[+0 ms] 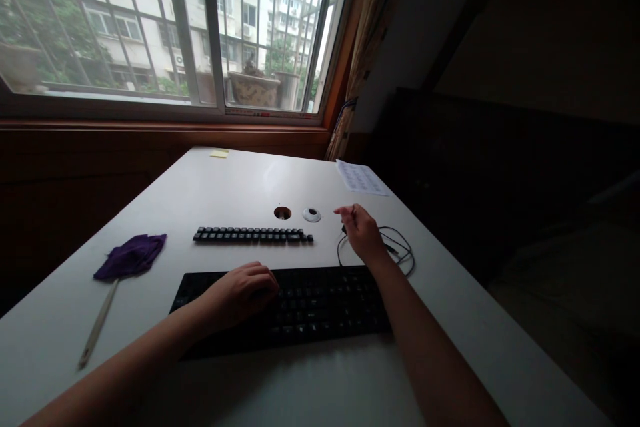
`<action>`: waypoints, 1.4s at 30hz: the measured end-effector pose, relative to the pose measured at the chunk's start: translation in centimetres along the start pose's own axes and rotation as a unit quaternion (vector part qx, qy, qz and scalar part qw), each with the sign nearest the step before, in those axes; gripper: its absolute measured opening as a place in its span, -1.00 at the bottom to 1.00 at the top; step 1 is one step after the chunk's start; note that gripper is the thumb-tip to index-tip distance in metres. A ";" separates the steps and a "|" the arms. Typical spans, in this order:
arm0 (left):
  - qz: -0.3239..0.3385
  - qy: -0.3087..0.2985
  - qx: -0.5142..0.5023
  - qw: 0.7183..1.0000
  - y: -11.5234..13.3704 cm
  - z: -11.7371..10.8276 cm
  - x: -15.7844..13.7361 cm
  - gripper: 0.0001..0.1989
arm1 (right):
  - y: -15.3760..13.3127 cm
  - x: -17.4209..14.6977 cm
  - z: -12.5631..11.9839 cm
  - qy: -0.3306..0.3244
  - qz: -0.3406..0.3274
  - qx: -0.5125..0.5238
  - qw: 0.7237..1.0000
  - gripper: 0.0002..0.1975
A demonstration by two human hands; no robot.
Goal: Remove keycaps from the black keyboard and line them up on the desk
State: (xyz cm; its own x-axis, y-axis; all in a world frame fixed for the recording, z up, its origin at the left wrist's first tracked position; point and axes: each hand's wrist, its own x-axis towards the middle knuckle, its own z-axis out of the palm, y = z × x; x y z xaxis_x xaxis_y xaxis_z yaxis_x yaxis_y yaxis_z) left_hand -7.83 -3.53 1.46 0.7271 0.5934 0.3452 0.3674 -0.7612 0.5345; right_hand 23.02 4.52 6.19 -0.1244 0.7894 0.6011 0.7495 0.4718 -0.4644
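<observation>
A black keyboard (320, 313) lies across the near part of the white desk. Over its left half rests my left hand (247, 290), fingers curled down against the keys; whatever they grip is hidden. My right hand (361, 230) is raised beyond the keyboard's far edge, above the black cable (407, 247). Its thumb and forefinger come together toward the left and the other fingers are folded; anything between them is too small to make out. Behind the keyboard, loose black keycaps (250, 235) stand lined up in two rows, with a few smaller ones at the right end.
A purple cloth (133, 257) and a thin pale stick-like tool (100, 323) lie on the left of the desk (240, 193). Further back are a round cable hole (283, 213), its white cover (311, 215), a printed sheet (363, 179) and a yellow note (219, 154).
</observation>
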 end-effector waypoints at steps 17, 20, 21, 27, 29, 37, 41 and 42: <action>0.022 0.010 0.013 1.000 0.0 0.1 0.1 -0.85 | -1.5 -8.0 -2.3 -0.048 0.097 -0.081 0.991 -0.56; 0.018 0.007 0.015 1.000 0.2 0.0 0.1 -0.86 | -1.5 -8.1 -1.9 -0.052 0.077 -0.112 0.989 -0.57; 0.016 0.006 0.015 1.000 0.3 0.0 0.1 -0.86 | -1.5 -8.1 -1.9 -0.052 0.073 -0.120 0.989 -0.58; 0.012 0.004 0.008 1.000 0.2 0.0 0.1 -0.86 | -1.0 -8.1 -2.3 -0.067 0.110 -0.114 0.985 -0.65; 0.016 0.006 0.006 1.000 0.2 0.0 0.1 -0.86 | -0.8 -8.0 -2.5 -0.089 0.124 -0.104 0.983 -0.60; 0.000 -0.008 0.015 1.000 0.5 -0.1 0.1 -0.87 | -0.1 -8.1 -2.2 -0.116 0.162 -0.068 0.978 -0.44; 0.000 -0.007 0.018 1.000 0.2 0.2 0.1 -0.88 | 0.8 -8.2 -2.0 -0.108 0.201 -0.055 0.972 -0.45; -0.001 -0.008 0.018 1.000 0.2 0.2 0.1 -0.88 | 1.0 -8.2 -2.0 -0.103 0.205 -0.054 0.972 -0.45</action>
State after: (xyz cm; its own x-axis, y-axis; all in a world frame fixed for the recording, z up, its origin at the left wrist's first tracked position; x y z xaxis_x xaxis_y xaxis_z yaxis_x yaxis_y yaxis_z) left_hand -7.59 -3.67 1.44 0.7355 0.5908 0.3317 0.3889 -0.7689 0.5075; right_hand 26.07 -2.28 2.15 0.0803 0.9696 0.2312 0.8255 0.0653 -0.5605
